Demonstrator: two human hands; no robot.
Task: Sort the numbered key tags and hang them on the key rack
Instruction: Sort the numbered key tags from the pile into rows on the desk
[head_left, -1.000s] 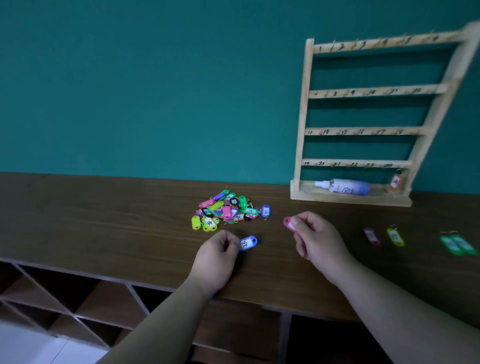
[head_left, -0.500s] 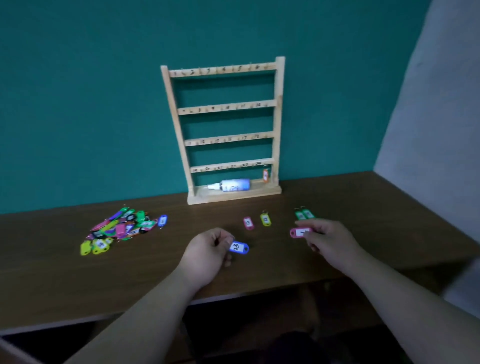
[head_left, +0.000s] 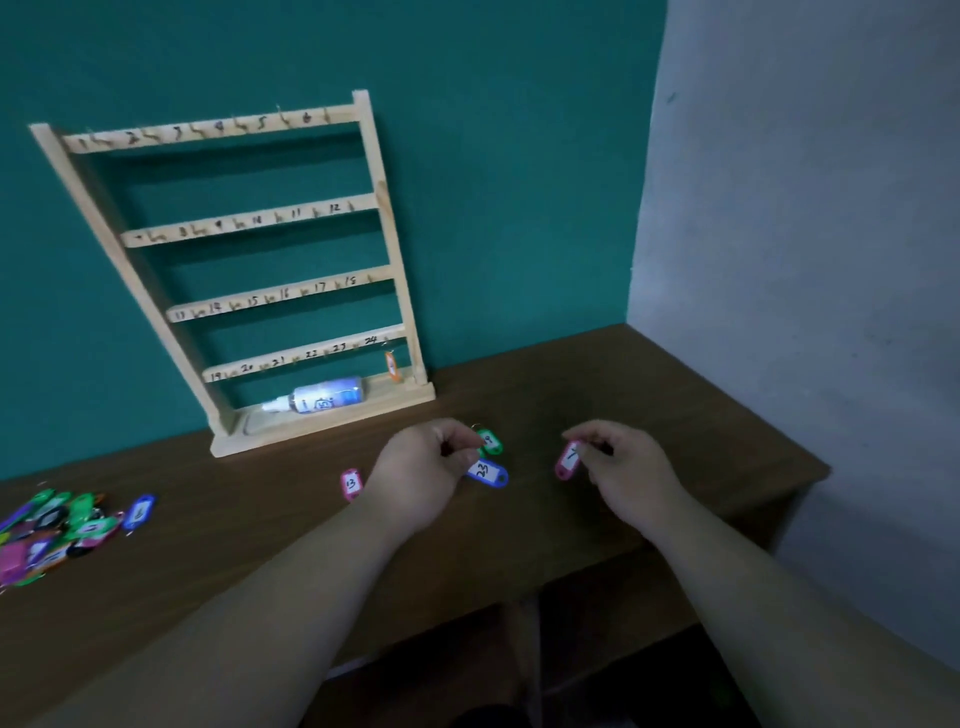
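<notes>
My left hand (head_left: 423, 475) pinches a blue tag (head_left: 488, 472) marked 23, low over the brown table (head_left: 234, 525). My right hand (head_left: 621, 470) pinches a pink tag (head_left: 567, 460) by its ring end, hanging just above the table. A green tag (head_left: 490, 440) lies behind the blue one, and a pink tag (head_left: 351, 484) marked 13 lies left of my left wrist. The wooden key rack (head_left: 249, 291) stands against the teal wall, its four rails numbered 1 to 24. An orange tag (head_left: 391, 364) hangs under number 24. A heap of coloured tags (head_left: 57, 530) lies at the far left.
A white bottle (head_left: 322, 397) lies on its side on the rack's base. A grey wall (head_left: 810, 260) closes the right side, and the table's right edge ends near it. Dark open space shows under the table's front edge.
The view has swung right and closer to the rack. Both hands carried their tags rightward, past the rack, to the tags laid out on the table.
</notes>
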